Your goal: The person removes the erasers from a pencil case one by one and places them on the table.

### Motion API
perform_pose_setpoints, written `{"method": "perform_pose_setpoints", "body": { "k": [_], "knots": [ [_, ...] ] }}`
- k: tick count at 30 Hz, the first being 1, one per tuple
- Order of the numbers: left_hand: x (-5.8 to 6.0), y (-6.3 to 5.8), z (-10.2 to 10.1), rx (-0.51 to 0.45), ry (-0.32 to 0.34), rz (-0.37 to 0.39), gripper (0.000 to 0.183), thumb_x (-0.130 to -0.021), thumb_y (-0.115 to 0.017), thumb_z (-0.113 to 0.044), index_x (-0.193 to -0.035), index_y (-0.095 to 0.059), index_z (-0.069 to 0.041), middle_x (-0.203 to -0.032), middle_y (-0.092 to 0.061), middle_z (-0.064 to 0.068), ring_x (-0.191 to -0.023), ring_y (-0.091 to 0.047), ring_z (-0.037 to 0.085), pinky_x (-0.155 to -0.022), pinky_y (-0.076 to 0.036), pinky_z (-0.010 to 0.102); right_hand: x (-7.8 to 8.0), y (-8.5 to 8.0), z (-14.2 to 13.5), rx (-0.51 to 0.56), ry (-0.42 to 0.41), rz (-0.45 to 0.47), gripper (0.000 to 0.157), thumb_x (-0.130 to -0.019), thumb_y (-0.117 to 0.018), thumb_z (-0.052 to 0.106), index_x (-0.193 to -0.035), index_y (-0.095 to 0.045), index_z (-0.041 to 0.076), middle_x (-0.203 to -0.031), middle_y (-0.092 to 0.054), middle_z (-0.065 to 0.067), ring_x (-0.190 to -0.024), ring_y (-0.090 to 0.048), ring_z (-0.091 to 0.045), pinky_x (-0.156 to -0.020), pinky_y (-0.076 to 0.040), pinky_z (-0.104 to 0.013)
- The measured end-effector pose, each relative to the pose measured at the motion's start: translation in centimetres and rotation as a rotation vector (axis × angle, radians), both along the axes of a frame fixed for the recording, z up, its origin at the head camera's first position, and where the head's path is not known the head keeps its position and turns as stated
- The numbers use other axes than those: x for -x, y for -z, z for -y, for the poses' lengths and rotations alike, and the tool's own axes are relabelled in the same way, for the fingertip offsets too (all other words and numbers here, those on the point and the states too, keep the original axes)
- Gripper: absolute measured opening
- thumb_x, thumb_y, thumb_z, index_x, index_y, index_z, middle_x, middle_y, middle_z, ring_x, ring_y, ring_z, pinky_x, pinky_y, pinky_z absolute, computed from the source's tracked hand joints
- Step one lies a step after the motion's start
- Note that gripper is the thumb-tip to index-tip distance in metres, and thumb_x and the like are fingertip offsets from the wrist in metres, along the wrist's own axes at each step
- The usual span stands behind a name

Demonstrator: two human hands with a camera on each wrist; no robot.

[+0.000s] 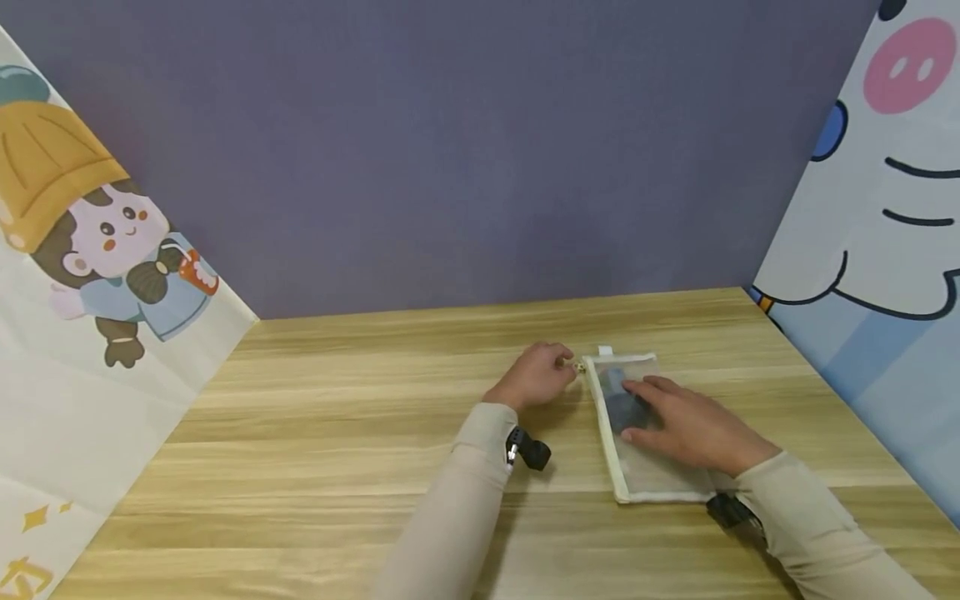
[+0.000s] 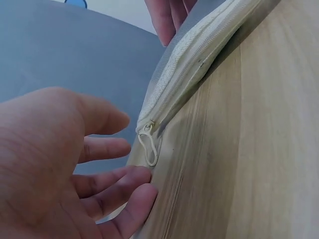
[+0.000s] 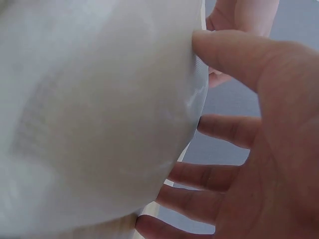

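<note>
A mesh zip pouch (image 1: 660, 479) with a pale cream zipper edge (image 1: 609, 437) lies flat on the table, a dark blue-grey item (image 1: 624, 412) showing through it. My left hand (image 1: 534, 375) hovers at the pouch's far left corner, fingers loosely bent beside the zipper pull (image 2: 149, 128). In the left wrist view a gap shows between thumb and fingers, and the pull's cord loop hangs close to the fingertips. My right hand (image 1: 690, 421) rests on top of the pouch with fingers spread, its fingertips touching the mesh over the item.
The wood-grain table (image 1: 337, 467) runs back to a grey-purple panel (image 1: 480, 167). Cartoon-printed sheets stand at the left (image 1: 150, 400) and the right (image 1: 885, 392). A small white tab (image 1: 605, 351) sticks out from the pouch's far edge. Dark wrist cameras sit on both sleeves.
</note>
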State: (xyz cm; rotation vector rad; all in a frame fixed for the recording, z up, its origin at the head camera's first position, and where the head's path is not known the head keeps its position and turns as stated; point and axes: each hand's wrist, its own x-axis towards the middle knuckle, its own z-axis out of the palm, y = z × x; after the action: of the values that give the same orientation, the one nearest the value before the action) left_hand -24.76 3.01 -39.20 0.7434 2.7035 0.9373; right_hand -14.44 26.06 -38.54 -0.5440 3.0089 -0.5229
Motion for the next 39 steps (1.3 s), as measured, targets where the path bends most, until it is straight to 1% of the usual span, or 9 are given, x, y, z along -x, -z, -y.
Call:
{"method": "perform_pose_setpoints", "body": {
  "k": [5, 8, 10, 16, 20, 24, 29, 34, 39],
  "knots": [
    [0.4, 0.5, -0.5, 0.022, -0.035, -0.022, 0.037, -0.103, -0.053, -0.028, -0.133, -0.064, -0.01, -0.129, -0.06, 0.005, -0.116, -0.057, 0.018, -0.095, -0.047, 0.031, -0.1, 0.1, 0.0, -0.005, 0.006, 0.003, 0.08, -0.091, -0.068, 0.055, -0.15, -0.046, 0.006, -0.145, -0.042, -0.034, -0.123, -0.051, -0.051, -0.092, -0.045, -0.064],
    [0.6, 0.8, -0.6, 0.02, -0.083, -0.022, 0.034, -0.102, -0.055, -0.026, -0.13, -0.066, -0.01, -0.125, -0.061, 0.005, -0.114, -0.057, 0.019, -0.094, -0.047, 0.032, -0.1, 0.1, 0.0, 0.002, -0.003, 0.004, 0.078, -0.091, -0.067, 0.056, -0.151, -0.046, 0.01, -0.145, -0.042, -0.034, -0.123, -0.052, -0.051, -0.091, -0.045, -0.064],
    [0.7, 0.9, -0.7, 0.015, -0.098, -0.022, 0.032, -0.101, -0.056, -0.025, -0.127, -0.068, -0.011, -0.123, -0.063, 0.005, -0.113, -0.057, 0.019, -0.093, -0.048, 0.033, -0.2, 0.1, -0.1, 0.003, -0.013, 0.004, 0.075, -0.092, -0.066, 0.056, -0.151, -0.046, 0.014, -0.145, -0.041, -0.034, -0.122, -0.052, -0.052, -0.09, -0.045, -0.064],
    [1.1, 1.0, -0.9, 0.035, -0.051, -0.053, 0.028, -0.101, -0.056, -0.023, -0.123, -0.07, -0.011, -0.121, -0.066, 0.004, -0.111, -0.061, 0.018, -0.092, -0.049, 0.031, -0.2, 0.0, -0.2, -0.001, -0.023, -0.01, 0.07, -0.092, -0.066, 0.054, -0.15, -0.049, 0.018, -0.145, -0.042, -0.034, -0.121, -0.053, -0.051, -0.089, -0.046, -0.064],
    [1.1, 1.1, -1.0, 0.035, -0.055, -0.045, 0.027, -0.102, -0.056, -0.024, -0.122, -0.07, -0.012, -0.12, -0.067, 0.003, -0.11, -0.062, 0.018, -0.091, -0.049, 0.031, -0.1, 0.1, -0.2, -0.003, -0.018, -0.019, 0.07, -0.093, -0.066, 0.054, -0.15, -0.049, 0.017, -0.145, -0.043, -0.034, -0.12, -0.054, -0.051, -0.09, -0.046, -0.064],
    [1.1, 1.3, -1.2, 0.031, -0.102, -0.028, 0.026, -0.101, -0.057, -0.027, -0.12, -0.072, -0.018, -0.117, -0.068, -0.002, -0.105, -0.063, 0.015, -0.087, -0.05, 0.032, -0.1, 0.2, -0.2, -0.006, -0.01, -0.015, 0.072, -0.093, -0.065, 0.056, -0.151, -0.048, 0.017, -0.146, -0.042, -0.034, -0.12, -0.054, -0.051, -0.089, -0.046, -0.064],
    [1.1, 1.6, -1.7, 0.034, -0.18, -0.015, 0.02, -0.097, -0.063, -0.032, -0.11, -0.075, -0.025, -0.107, -0.07, -0.01, -0.093, -0.064, 0.01, -0.079, -0.049, 0.033, -0.2, 0.4, -0.1, -0.005, -0.003, -0.014, 0.071, -0.094, -0.065, 0.054, -0.151, -0.047, 0.016, -0.146, -0.041, -0.034, -0.12, -0.053, -0.052, -0.09, -0.046, -0.064],
    [1.1, 1.4, -2.2, 0.063, -0.216, -0.023, 0.014, -0.093, -0.07, -0.04, -0.101, -0.076, -0.03, -0.098, -0.07, -0.016, -0.084, -0.062, 0.006, -0.074, -0.047, 0.032, -0.2, 0.3, -0.2, -0.006, -0.002, -0.011, 0.071, -0.094, -0.065, 0.054, -0.151, -0.047, 0.015, -0.146, -0.04, -0.034, -0.121, -0.052, -0.052, -0.09, -0.045, -0.064],
    [1.1, 1.4, -2.6, 0.065, -0.257, -0.019, 0.01, -0.091, -0.073, -0.041, -0.093, -0.077, -0.032, -0.095, -0.07, -0.018, -0.081, -0.06, 0.006, -0.073, -0.044, 0.032, -0.3, 0.2, -0.2, 0.0, -0.003, -0.016, 0.07, -0.094, -0.065, 0.052, -0.151, -0.047, 0.015, -0.146, -0.04, -0.035, -0.121, -0.053, -0.053, -0.09, -0.045, -0.064]
  ]
}}
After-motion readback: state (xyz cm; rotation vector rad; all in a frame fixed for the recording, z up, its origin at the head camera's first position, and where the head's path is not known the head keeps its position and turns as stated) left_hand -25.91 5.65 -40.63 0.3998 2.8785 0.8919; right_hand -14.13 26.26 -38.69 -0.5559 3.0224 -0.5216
